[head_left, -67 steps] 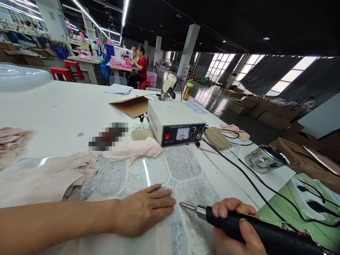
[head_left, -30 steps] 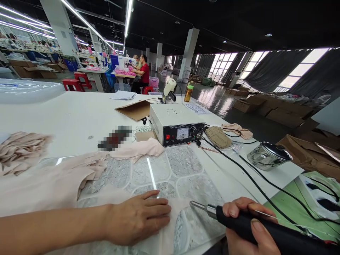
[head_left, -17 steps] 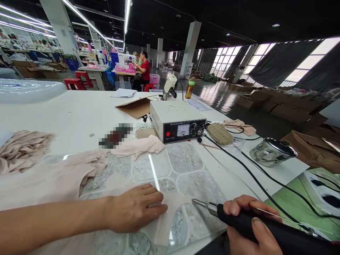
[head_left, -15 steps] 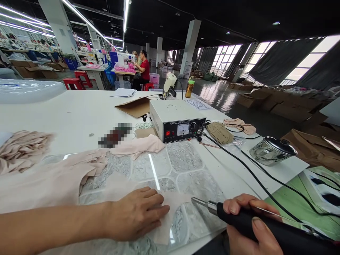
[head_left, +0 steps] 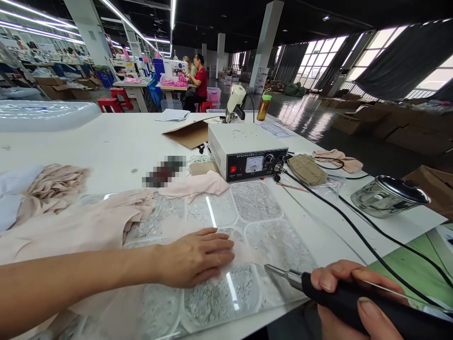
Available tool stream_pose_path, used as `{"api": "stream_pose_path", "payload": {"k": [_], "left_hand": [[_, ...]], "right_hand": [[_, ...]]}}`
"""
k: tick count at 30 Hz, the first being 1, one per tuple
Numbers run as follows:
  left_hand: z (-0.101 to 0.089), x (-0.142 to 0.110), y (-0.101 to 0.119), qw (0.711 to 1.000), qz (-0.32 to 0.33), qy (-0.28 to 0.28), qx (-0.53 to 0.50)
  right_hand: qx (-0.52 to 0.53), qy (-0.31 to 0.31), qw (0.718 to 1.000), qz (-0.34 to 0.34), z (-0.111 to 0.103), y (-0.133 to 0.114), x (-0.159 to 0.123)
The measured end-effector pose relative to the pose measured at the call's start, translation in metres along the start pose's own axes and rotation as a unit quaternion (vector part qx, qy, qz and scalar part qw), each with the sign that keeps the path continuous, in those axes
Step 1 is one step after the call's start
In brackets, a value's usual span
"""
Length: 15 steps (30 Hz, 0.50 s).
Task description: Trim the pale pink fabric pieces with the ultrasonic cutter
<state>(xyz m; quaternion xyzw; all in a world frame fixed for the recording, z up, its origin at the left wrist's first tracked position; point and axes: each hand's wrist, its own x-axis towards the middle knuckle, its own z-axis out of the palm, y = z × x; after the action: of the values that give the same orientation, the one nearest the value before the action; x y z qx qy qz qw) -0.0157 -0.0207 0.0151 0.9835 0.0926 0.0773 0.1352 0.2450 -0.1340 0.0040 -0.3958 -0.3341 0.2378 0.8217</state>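
Note:
Fingers together and stretched out, my left hand lies flat on a thin, sheer pale-pink fabric piece. That piece rests on a clear, shiny mat with grey marbled rounded squares. My right hand is wrapped round the black handle of an ultrasonic handpiece. Its tapered metal tip points left, low over the mat near the fabric's right end; whether it touches cannot be made out. A black cable runs to a white control box with a dial and red switch. More pink fabric lies heaped at left.
Around the box are a cardboard piece, a green-capped bottle, an olive cloth stack and a lidded glass pot. A plastic-wrapped bundle sits far left. A person in red works at a sewing machine beyond.
My left hand has slid a little away across the mat with the fabric, baring a square nearer me. My right hand still grips the handpiece. The camera view has shifted slightly.

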Motion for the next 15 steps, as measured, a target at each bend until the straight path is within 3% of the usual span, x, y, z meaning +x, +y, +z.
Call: {"api": "stream_pose_path", "payload": {"k": [5,8,11,15], "left_hand": [[-0.003,-0.006,-0.011,0.998,0.037,-0.043,-0.009],[-0.013,-0.009,-0.019,0.996,0.073,-0.044,-0.034],[-0.015,-0.003,-0.011,0.997,0.065,-0.001,-0.034],[-0.003,0.012,0.009,0.997,0.045,0.068,-0.004]], "right_hand": [[-0.001,-0.004,1.0,-0.001,0.003,-0.005,-0.001],[-0.002,-0.036,0.998,0.056,0.004,-0.015,-0.009],[-0.004,-0.074,0.993,0.089,0.006,-0.022,-0.016],[0.032,-0.064,0.995,0.063,0.008,-0.02,-0.017]]}}
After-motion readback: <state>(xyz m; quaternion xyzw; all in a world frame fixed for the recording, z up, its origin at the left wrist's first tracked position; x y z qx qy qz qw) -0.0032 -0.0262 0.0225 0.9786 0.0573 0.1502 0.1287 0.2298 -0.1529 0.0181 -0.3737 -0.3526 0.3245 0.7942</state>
